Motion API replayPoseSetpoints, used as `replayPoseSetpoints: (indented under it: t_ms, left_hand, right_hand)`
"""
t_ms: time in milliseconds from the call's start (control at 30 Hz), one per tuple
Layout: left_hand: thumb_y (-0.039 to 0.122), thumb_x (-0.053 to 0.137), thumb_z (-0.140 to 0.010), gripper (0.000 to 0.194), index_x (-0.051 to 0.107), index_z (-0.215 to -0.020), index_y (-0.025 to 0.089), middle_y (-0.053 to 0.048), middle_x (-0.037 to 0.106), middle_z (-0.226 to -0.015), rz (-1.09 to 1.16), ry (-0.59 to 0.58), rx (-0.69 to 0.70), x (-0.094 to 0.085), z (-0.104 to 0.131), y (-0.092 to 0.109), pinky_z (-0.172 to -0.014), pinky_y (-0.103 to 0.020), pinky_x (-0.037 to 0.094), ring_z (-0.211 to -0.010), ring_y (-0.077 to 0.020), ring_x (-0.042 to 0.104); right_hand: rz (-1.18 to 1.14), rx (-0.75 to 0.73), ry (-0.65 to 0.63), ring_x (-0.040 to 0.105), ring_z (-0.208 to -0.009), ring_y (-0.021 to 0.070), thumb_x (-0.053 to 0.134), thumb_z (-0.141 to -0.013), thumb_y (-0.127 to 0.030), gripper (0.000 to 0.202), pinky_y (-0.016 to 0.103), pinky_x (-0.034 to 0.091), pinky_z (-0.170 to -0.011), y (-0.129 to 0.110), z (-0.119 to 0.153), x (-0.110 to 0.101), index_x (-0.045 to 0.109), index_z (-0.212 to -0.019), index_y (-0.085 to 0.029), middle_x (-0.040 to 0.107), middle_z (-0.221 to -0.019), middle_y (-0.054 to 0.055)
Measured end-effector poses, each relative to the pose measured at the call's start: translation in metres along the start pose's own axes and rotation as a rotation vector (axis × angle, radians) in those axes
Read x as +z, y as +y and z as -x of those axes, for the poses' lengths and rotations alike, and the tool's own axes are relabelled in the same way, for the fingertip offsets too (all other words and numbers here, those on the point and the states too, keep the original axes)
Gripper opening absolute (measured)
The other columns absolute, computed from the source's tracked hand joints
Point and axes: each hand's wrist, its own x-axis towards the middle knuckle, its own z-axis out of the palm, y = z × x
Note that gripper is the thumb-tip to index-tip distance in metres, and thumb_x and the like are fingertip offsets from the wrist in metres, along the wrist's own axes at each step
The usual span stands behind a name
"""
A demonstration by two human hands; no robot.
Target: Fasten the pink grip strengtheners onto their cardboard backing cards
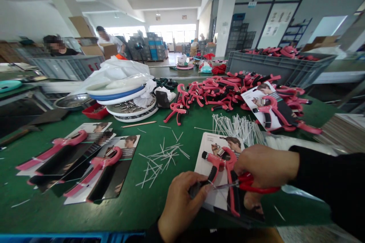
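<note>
Head view puts the pink tool [230,171] on its card [219,199] right of the scattered ties [170,154], left hand [182,197] pinching the tool's handle [213,172], right hand [265,165] with fingers wrapped round red cutters [246,182], seemingly finished carded tools [98,164] left of the ties, uncarded heap [216,89] behind.

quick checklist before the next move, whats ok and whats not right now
1. Scissors gripped in the right hand: ok.
2. Pink tool lying on its card: ok.
3. Left hand on the tool's black grip: ok.
4. Left fingertips well away from the blades: not ok, they look very near the tips.
5. Something caught between the blades: cannot tell, too small.
6. Bundle of ties nearby: ok, just beyond the card.
</note>
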Motion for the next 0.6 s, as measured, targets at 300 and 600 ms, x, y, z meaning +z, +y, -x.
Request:
replayPoseSetpoints:
  t_ms: [300, 600]
  left_hand:
    - [0.029, 0.062, -0.079, 0.017, 0.068, -0.091, 0.020, -0.005, 0.069, -0.086, 0.022, -0.004, 0.008, -0.001, -0.003, -0.004, -0.074, -0.028, 0.049, -0.081, -0.0182, 0.062]
    - [0.029, 0.062, -0.079, 0.016, 0.067, -0.091, 0.020, -0.005, 0.068, -0.087, 0.043, -0.029, 0.002, -0.001, -0.003, -0.004, -0.074, -0.028, 0.048, -0.081, -0.0182, 0.062]
  right_hand:
    - [-0.129, -0.024, -0.046, 0.052, -0.056, 0.0162, 0.064, -0.056, -0.064, 0.045, 0.024, 0.030, -0.050, -0.001, -0.007, -0.001, 0.065, -0.066, -0.020, 0.055, -0.058, 0.000]
    - [-0.373, 0.032, -0.228, 0.047, -0.049, 0.0125, 0.064, -0.053, -0.068, 0.051, 0.024, 0.035, -0.047, 0.016, -0.015, 0.012, 0.060, -0.067, -0.019, 0.050, -0.054, -0.003]
